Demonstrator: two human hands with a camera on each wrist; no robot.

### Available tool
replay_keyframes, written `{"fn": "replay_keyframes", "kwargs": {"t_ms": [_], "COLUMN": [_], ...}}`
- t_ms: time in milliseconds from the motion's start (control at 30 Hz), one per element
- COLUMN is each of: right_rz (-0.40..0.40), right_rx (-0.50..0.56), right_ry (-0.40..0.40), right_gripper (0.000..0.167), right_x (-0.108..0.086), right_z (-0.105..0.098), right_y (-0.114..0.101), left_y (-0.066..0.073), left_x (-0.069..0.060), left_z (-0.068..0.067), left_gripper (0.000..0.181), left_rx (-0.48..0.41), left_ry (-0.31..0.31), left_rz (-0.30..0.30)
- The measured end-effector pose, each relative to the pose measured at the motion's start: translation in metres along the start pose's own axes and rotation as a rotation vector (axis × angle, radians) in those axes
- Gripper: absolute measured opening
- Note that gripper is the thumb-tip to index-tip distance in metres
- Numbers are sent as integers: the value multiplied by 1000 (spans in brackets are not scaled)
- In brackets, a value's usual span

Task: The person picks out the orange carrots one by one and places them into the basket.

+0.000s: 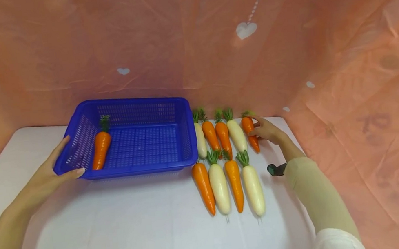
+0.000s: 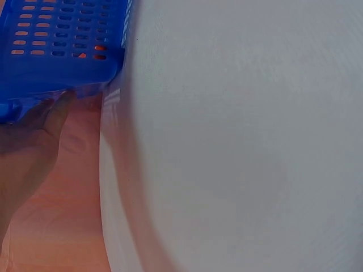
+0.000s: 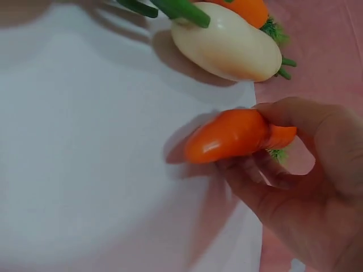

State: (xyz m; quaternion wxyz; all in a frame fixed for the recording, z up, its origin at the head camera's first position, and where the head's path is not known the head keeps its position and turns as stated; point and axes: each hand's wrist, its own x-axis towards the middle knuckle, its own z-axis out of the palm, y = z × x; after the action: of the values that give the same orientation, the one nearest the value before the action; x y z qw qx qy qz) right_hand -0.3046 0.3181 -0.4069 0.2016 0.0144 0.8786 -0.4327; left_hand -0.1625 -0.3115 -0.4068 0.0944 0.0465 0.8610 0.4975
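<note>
My left hand (image 1: 44, 179) grips the near left corner of a blue plastic basket (image 1: 138, 169), its thumb over the rim. In the left wrist view, its fingers touch the perforated basket (image 2: 62, 71) from outside. One carrot (image 1: 102, 147) with a green top lies in the basket's left part. At the right end of the vegetables, my right hand (image 1: 269, 131) pinches another carrot (image 3: 232, 136) between thumb and fingers, close to the tabletop. A white radish (image 1: 237, 136) lies just left of that carrot.
Two rows of carrots (image 1: 203, 187) and white radishes (image 1: 219, 190) lie right of the basket, tops pointing away. The back row's leftmost radish (image 1: 200, 140) touches or nearly touches the basket wall. A pink-orange cloth (image 1: 214, 57) hangs behind the white table (image 1: 141, 225).
</note>
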Motion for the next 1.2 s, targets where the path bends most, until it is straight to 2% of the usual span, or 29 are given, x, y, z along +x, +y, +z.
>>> {"fn": "replay_keyframes", "kwargs": {"t_ms": [200,433,567,733,1000,1200], "right_rz": [-39,-93,-118,-177,-254,-330], "right_rx": [80,249,294,284,248,203], "right_ry": [73,42,13,0,-51,-90], "right_gripper": [81,78,77,77,76,75], "right_x": [-2,-11,-15,-18,-20,-15], "right_z": [2,5,13,25,51,80], "right_y": [-1,-24,-43,-65,-107,-134], "left_y": [2,5,8,10,7,6], "left_x": [0,-2,-3,-3,-3,-1], "left_z": [-1,-2,-5,-7,-2,2], "left_gripper": [95,97,98,100,105,104], "left_rx": [-14,-4,45,98,38,26], "left_ry": [2,-8,-28,-31,-20,-11], "left_rz": [10,-12,-46,-65,-46,-37]}}
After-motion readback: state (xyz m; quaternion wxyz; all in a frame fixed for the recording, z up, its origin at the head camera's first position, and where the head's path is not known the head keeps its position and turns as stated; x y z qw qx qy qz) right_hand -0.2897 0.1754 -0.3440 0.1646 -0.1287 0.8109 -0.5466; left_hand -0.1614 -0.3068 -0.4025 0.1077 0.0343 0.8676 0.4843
